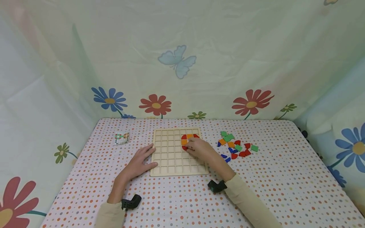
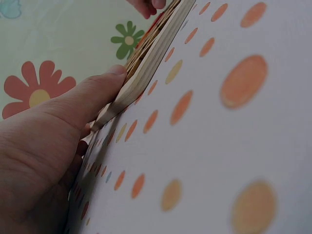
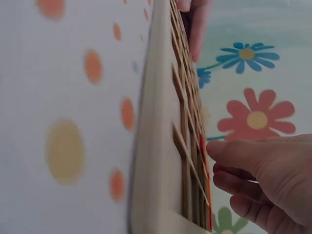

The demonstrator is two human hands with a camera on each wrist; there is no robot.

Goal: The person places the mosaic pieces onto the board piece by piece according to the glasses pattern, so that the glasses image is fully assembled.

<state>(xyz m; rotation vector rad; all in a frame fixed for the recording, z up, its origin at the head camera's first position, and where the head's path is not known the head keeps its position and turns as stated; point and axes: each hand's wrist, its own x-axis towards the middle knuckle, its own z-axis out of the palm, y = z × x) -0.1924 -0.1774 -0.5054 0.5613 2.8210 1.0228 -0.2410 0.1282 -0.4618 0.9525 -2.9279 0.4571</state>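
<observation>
A pale wooden grid board (image 1: 168,158) lies on the table in the head view. My left hand (image 1: 139,162) rests at its left edge, fingers spread; in the left wrist view the thumb (image 2: 92,90) touches the rim. My right hand (image 1: 199,148) is over the board's right part, fingertips bent down at a red rounded piece (image 1: 184,148). Orange squares (image 1: 184,142) and other red rounded pieces (image 1: 183,137) sit in nearby cells. In the right wrist view, the thumb (image 3: 229,151) is close beside a red edge (image 3: 202,144); whether a piece is between the fingers is hidden.
Right of the board lie loose green squares (image 1: 254,148), orange squares (image 1: 231,144), red quarter-round pieces (image 1: 242,154) and blue rounded pieces (image 1: 227,159). A small printed pattern card (image 1: 121,138) lies at the back left. A flowered curtain (image 1: 137,63) stands behind the dotted tablecloth (image 1: 176,202).
</observation>
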